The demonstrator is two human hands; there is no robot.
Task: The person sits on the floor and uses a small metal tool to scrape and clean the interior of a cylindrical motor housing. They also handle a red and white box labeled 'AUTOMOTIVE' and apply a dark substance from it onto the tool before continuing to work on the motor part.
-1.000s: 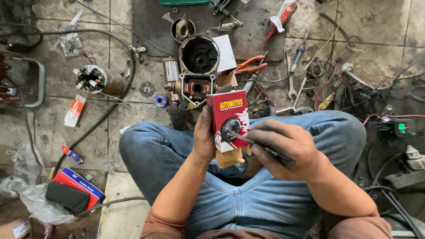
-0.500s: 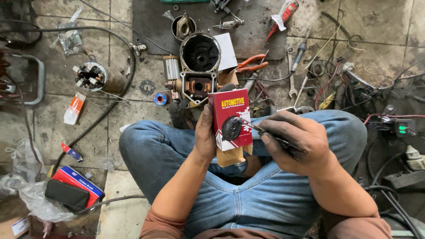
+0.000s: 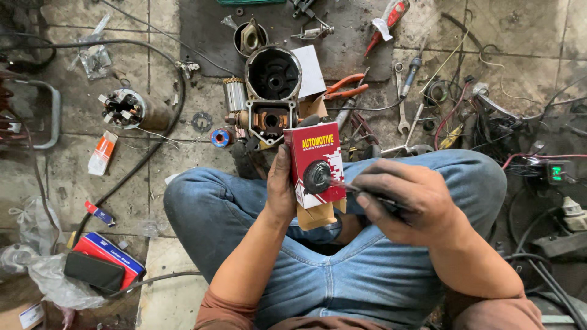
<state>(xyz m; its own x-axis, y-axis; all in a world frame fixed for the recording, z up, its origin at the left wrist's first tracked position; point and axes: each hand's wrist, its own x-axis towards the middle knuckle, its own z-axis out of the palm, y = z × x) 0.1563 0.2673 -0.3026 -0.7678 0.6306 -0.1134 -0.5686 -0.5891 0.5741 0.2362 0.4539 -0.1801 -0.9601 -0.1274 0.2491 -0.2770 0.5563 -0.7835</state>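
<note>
oily tiled floor [image 3: 183, 293], parts everywhere. my left hand [image 3: 280, 189] clamps the red box [image 3: 315, 162] above my knees; right hand [image 3: 406, 201] pinches a thin tool [image 3: 342, 185] at its round black part [image 3: 317, 176]. box unopened, motor housing [image 3: 272, 73] apart.

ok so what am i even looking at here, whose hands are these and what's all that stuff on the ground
The camera sits on a person's head and looks straight down, so the two bare hands are the wearer's own, above crossed legs in blue jeans. The left hand holds up a small red box with a round black part against its front. The right hand grips a thin dark tool whose tip meets that part. On the tiled floor beyond lie a dismantled round motor housing, orange-handled pliers, a wrench, wires and small parts.
</note>
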